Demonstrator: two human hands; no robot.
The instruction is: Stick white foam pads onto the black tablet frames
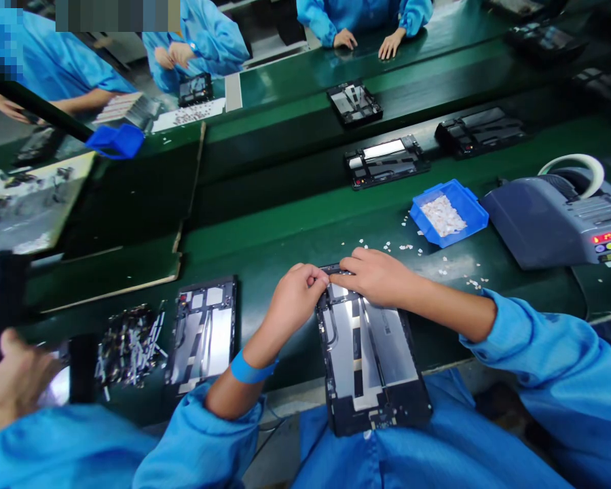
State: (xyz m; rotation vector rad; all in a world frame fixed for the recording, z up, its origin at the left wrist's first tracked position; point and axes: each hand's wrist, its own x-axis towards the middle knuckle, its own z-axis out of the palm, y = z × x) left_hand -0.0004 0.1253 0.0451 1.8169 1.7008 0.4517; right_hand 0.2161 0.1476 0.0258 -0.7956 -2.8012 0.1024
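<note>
An opened tablet [392, 346] with bare metal plates, dark ribbon cables and a black frame lies in front of me, its near end past the table's edge. My left hand [300, 295] is at the tablet's far left corner, thumb and forefinger pinched together. Anything between those fingertips is too small to make out. Over the far edge rests my right hand [377, 275], fingers bent and its tips meeting the left fingertips at the corner. What the right fingers grip is hidden. A blue band circles my left wrist.
Left stand another opened tablet [204, 333] and a pile of small metal strips [130, 346], near a co-worker's hand [15, 380]. A blue bin [448, 214] of white pieces and a grey tape dispenser [550, 210] are right. More tablets [387, 163] lie beyond; co-workers sit opposite.
</note>
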